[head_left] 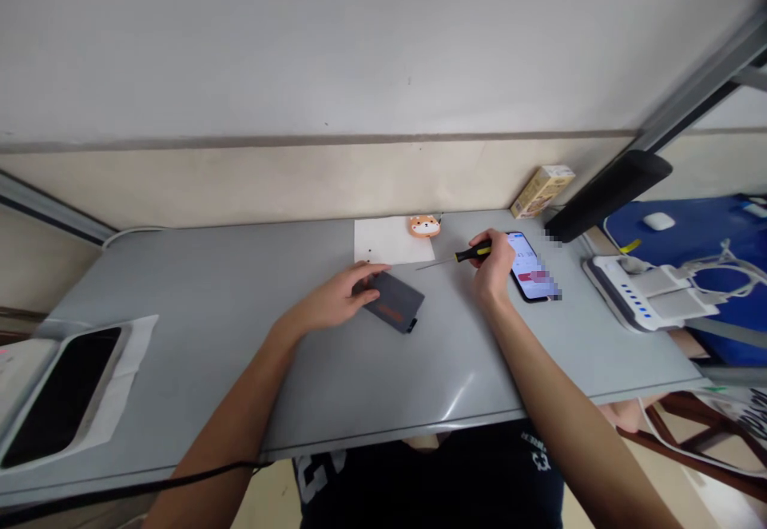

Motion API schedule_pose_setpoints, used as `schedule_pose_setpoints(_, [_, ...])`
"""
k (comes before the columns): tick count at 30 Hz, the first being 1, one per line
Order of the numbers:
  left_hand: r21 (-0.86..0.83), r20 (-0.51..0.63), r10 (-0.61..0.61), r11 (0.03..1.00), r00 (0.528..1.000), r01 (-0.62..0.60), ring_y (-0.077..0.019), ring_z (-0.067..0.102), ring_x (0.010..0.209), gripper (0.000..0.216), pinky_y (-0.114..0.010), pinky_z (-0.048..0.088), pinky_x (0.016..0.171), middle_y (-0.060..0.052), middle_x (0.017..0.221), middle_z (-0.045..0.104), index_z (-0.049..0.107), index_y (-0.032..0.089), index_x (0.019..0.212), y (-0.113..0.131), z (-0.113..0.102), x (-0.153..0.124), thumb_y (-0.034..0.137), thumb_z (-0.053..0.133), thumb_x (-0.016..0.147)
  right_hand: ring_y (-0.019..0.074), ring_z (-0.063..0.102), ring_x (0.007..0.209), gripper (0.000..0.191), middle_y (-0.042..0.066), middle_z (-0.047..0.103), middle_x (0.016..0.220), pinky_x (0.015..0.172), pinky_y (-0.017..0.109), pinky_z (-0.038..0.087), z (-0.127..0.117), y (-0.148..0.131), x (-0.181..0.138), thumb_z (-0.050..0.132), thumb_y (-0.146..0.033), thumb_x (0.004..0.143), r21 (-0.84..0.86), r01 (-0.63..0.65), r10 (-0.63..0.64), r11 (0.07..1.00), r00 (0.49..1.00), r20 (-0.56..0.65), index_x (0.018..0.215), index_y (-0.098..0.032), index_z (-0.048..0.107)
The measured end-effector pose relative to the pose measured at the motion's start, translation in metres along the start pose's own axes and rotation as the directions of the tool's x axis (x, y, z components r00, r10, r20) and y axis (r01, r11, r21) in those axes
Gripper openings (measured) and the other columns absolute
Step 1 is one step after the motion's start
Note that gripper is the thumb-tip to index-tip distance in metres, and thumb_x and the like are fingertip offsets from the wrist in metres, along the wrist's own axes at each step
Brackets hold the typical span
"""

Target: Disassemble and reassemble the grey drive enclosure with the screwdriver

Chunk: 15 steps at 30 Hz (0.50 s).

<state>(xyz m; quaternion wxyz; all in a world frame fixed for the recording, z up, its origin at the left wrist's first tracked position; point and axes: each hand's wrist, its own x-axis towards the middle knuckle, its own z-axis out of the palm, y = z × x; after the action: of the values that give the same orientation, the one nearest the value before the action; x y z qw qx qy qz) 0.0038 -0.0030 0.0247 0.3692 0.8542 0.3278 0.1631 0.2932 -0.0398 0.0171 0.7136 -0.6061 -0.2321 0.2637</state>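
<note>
- At the far left edge of the bench [240, 289], a black-screened tablet [60, 393] lies on a white sheet, cut off by the frame and blurred.
- The left hand [332, 299] lies across the end of a flat gray case [395, 303], fingers together; whether it grips cannot be told. The case's orange label is unreadable.
- Behind them lie white paper [389, 240] and an orange dog-faced trinket [425, 226].
- The right hand [490, 267] is clamped on a screwdriver [464, 256] with a black and yellow handle, its thin shaft pointing left, clear of the case.
- Just beside it, a phone [530, 267] lies partly hidden by that hand, its screen pixelated in part.
- Against the wall stands a small cardboard box [542, 191], its print illegible.
- At the far right, a white device with cables [644, 293] sits on a blue cloth [677, 229].
</note>
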Motion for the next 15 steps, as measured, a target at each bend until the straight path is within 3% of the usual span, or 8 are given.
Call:
schedule_pose_setpoints(4, [-0.102, -0.038, -0.023, 0.995, 0.999, 0.019, -0.0208, 0.06, 0.127, 0.037, -0.04, 0.046, 0.111, -0.005, 0.137, 0.066, 0.063, 0.029, 0.134, -0.011, 0.004, 0.005, 0.029, 0.04, 0.105, 0.0126, 0.046, 0.058, 0.037, -0.001, 0.053, 0.06, 0.053, 0.025, 0.035, 0.003, -0.008, -0.014, 0.048, -0.037, 0.088, -0.109, 0.168, -0.139, 0.98, 0.963, 0.233, 0.059, -0.02, 0.063])
schedule_pose_setpoints(8, [-0.198, -0.139, -0.085, 0.979, 0.987, 0.056, -0.0194, 0.068, 0.111, 0.037, -0.037, 0.053, 0.101, -0.007, 0.12, 0.074, 0.069, 0.023, 0.119, -0.015, 0.016, 0.012, 0.029, 0.035, 0.106, 0.0123, 0.048, 0.059, 0.041, -0.001, 0.057, 0.062, 0.059, 0.027, 0.038, 0.006, -0.013, -0.028, 0.046, -0.036, 0.095, -0.148, 0.32, -0.226, 0.936, 0.867, 0.444, 0.062, -0.02, 0.063])
schedule_pose_setpoints(12, [-0.184, -0.17, -0.082, 0.982, 0.982, 0.051, -0.0206, 0.07, 0.106, 0.036, -0.037, 0.056, 0.095, -0.006, 0.114, 0.075, 0.071, 0.023, 0.11, -0.013, 0.019, 0.013, 0.029, 0.036, 0.104, 0.013, 0.051, 0.062, 0.039, -0.001, 0.058, 0.064, 0.061, 0.028, 0.039, 0.008, -0.013, -0.036, 0.047, -0.038, 0.097, -0.144, 0.364, -0.235, 0.92, 0.809, 0.538, 0.066, -0.021, 0.064])
schedule_pose_setpoints(15, [-0.146, -0.174, -0.081, 0.988, 0.981, 0.055, -0.0204, 0.07, 0.104, 0.036, -0.036, 0.056, 0.092, -0.005, 0.112, 0.075, 0.072, 0.023, 0.109, -0.011, 0.016, 0.012, 0.026, 0.037, 0.103, 0.0132, 0.05, 0.061, 0.04, -0.001, 0.057, 0.063, 0.061, 0.028, 0.039, 0.008, -0.012, -0.035, 0.046, -0.038, 0.097, -0.139, 0.361, -0.239, 0.922, 0.815, 0.529, 0.065, -0.021, 0.063])
